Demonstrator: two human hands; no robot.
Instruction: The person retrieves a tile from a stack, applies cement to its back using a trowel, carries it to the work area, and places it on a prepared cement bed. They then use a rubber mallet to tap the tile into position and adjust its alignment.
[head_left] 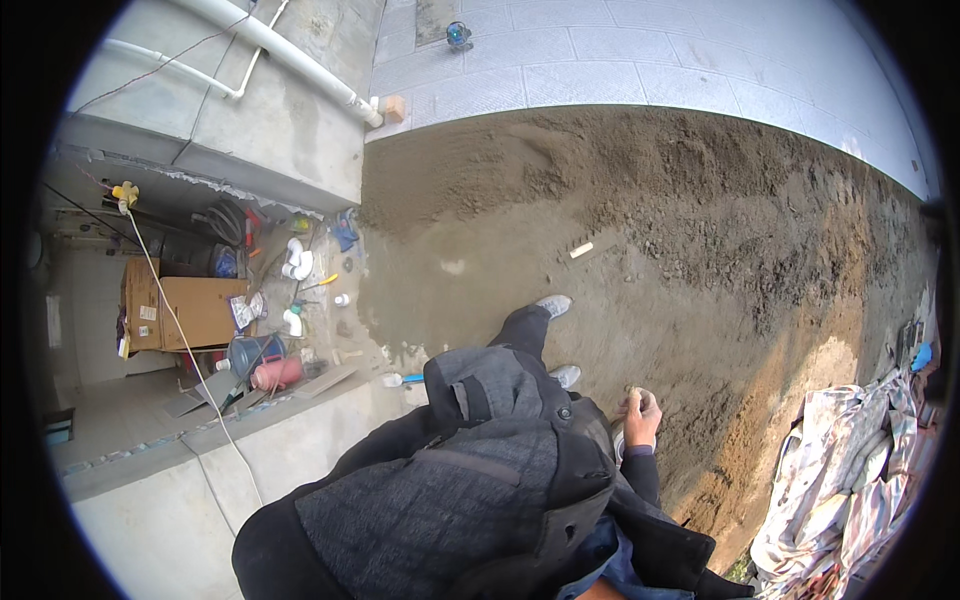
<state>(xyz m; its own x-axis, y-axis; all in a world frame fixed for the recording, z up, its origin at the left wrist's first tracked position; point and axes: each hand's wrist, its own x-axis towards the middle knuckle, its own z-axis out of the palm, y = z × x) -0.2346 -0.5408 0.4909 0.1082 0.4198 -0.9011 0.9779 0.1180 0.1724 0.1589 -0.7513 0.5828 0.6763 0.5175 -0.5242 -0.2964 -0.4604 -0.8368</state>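
Observation:
My right hand (643,418) is out ahead of me at the right, low over the wet grey mortar floor (470,230). Its fingers are curled together, and their tips look pale and dusty. What they hold, if anything, does not show. Beside the wrist, the curved edge of a whitish thing (618,438) is partly covered by my sleeve. The grey jacket (450,500) hides my left hand. A tool with a blue handle (410,379) and a pale end lies just past the jacket's edge. Farther ahead, a short pale block (581,250) rests on the smoothed mortar.
Rough, loose mortar (700,200) runs along the pale block wall (600,70). Striped sheeting (835,470) lies heaped at the right. Left stand a cardboard box (200,310), a pink jug (277,373) and white pipe fittings (297,260). A cable (180,320) hangs across there.

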